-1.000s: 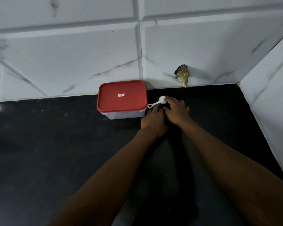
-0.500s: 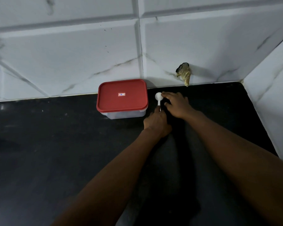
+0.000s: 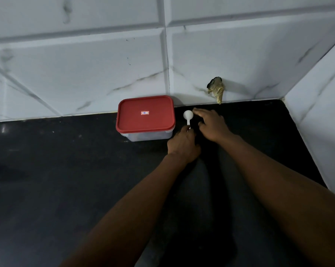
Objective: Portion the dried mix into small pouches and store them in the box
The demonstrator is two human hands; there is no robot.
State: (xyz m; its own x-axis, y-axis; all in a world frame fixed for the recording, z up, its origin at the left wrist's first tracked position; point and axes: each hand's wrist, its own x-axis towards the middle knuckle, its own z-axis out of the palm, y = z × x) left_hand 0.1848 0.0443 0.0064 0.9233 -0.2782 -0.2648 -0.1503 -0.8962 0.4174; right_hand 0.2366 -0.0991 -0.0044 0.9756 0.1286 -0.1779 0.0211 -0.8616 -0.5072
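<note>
The box (image 3: 149,136) stands at the back of the dark table (image 3: 56,180), against the tiled wall (image 3: 85,64). Its red lid (image 3: 145,120) is on, and what lies inside the cloudy base cannot be made out. Just right of it the left hand (image 3: 183,146) pinches the handle of a white scoop (image 3: 188,115) (bowl toward the wall). The right hand (image 3: 211,125) is beside it, fingers loosely spread, holding nothing. A second ago the scoop slanted toward the box with the right fingers on its bowl; now they sit just off it.

One head-worn wide-angle view looks forward and down, fairly near, across the dark desk (image 3: 66,180) toward the tiled wall (image 3: 85,64).
</note>
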